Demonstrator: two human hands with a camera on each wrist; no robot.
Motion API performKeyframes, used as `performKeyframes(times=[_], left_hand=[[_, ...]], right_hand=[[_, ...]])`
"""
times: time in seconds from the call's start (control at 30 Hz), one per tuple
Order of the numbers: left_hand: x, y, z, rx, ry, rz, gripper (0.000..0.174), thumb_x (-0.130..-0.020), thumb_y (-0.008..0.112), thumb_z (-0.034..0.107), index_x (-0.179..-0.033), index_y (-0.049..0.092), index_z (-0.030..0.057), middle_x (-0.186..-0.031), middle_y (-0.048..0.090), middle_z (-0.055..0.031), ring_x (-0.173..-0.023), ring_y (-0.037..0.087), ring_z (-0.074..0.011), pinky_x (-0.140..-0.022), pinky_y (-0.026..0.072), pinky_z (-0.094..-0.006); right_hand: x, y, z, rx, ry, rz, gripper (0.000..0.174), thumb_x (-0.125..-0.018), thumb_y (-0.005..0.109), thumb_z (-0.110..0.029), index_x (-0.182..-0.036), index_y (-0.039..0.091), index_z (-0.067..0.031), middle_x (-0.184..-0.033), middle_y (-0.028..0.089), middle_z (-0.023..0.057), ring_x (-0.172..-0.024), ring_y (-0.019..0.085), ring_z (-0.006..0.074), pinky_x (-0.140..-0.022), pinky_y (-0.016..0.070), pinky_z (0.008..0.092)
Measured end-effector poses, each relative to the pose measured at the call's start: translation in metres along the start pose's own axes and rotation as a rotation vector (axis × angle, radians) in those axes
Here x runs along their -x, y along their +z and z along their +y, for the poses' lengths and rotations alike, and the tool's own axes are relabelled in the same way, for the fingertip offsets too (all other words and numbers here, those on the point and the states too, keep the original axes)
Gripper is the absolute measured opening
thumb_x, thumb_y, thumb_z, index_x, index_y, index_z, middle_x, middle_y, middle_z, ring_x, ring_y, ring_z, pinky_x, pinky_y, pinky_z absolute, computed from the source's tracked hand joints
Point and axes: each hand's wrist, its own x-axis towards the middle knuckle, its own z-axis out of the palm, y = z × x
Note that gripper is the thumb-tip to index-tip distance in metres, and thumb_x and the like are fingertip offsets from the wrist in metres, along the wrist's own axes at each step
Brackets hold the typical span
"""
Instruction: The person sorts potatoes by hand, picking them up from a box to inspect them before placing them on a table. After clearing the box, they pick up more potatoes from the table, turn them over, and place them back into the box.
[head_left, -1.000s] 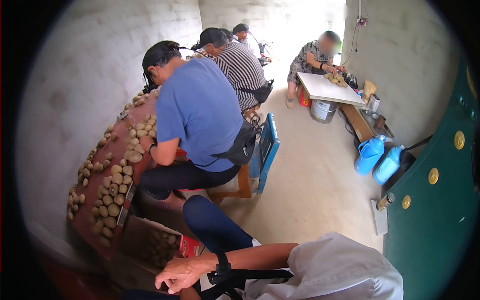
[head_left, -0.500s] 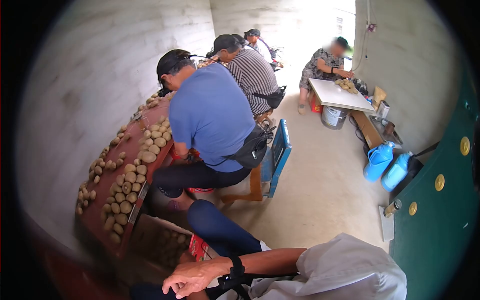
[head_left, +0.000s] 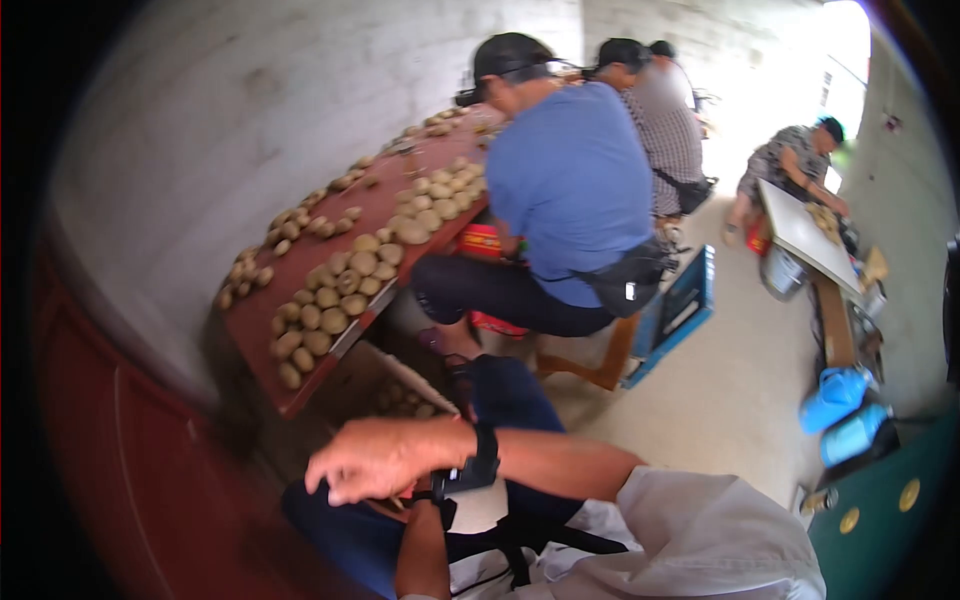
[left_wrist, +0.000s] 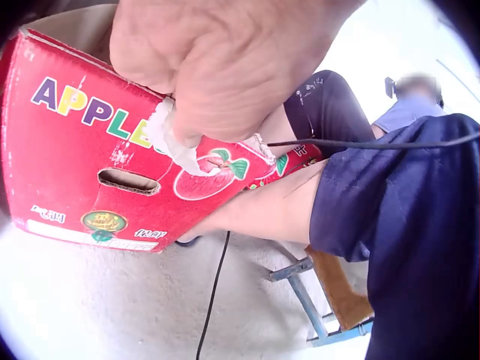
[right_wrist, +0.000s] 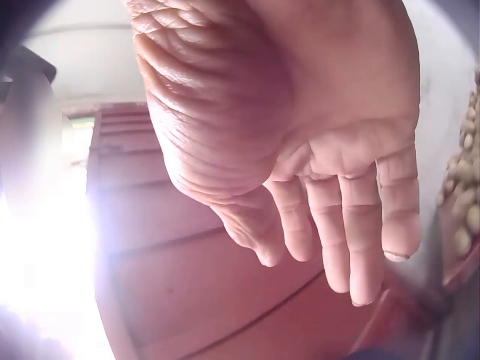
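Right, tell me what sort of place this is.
Probably a small produce-sorting workroom: potato-like produce lines a red table, a person in a blue shirt sits bent beside it, and there's a red apple carton close by.

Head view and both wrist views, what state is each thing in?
Right hand, open, holding nothing
Left hand, at the box's edge, grip unclear
Red box, open-topped, torn near the hand
Red table, laden with round brown produce
White tabletop, resting on a bucket
Blue flasks, upright, side by side
Blue chair, upright
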Motion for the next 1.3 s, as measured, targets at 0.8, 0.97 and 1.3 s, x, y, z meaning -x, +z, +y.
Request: performKeyframes(times=[0.8, 0.97, 1.3], left_hand=[[0.022, -0.03, 0.025, 0.215, -0.018, 0.085, 0.021, -0.09, 0.06, 0.01, -0.108, 0.067, 0.0039, -0.098, 0.072, -0.0272, -0.098, 0.07, -0.0456, -0.087, 0.0538, -0.0553], [0.027, -0.038, 0.026, 0.171, -0.001, 0.054, 0.025, -0.091, 0.054, 0.009, -0.112, 0.068, 0.0055, -0.099, 0.073, -0.0263, -0.098, 0.071, -0.0436, -0.088, 0.055, -0.0543], [0.027, -0.03, 0.023, 0.207, 0.026, 0.083, 0.026, -0.09, 0.055, 0.01, -0.112, 0.068, 0.0072, -0.096, 0.072, -0.0268, -0.096, 0.07, -0.0445, -0.086, 0.0535, -0.056]], right_hand=[[0.094, -0.147, 0.006, 0.137, 0.511, 0.027, 0.031, -0.098, 0.062, -0.02, -0.123, 0.067, -0.0031, -0.098, 0.075, 0.0108, -0.087, 0.072, 0.0212, -0.078, 0.055, 0.0351], [0.123, -0.078, -0.002, 0.02, 0.505, -0.157, 0.034, -0.1, 0.064, -0.023, -0.129, 0.064, -0.0059, -0.095, 0.072, 0.0111, -0.086, 0.071, 0.0227, -0.078, 0.0546, 0.035], [0.117, -0.117, -0.055, 0.159, 0.514, -0.481, 0.041, -0.099, 0.062, -0.031, -0.132, 0.06, -0.0066, -0.104, 0.07, 0.0131, -0.095, 0.069, 0.0318, -0.083, 0.0527, 0.0431]])
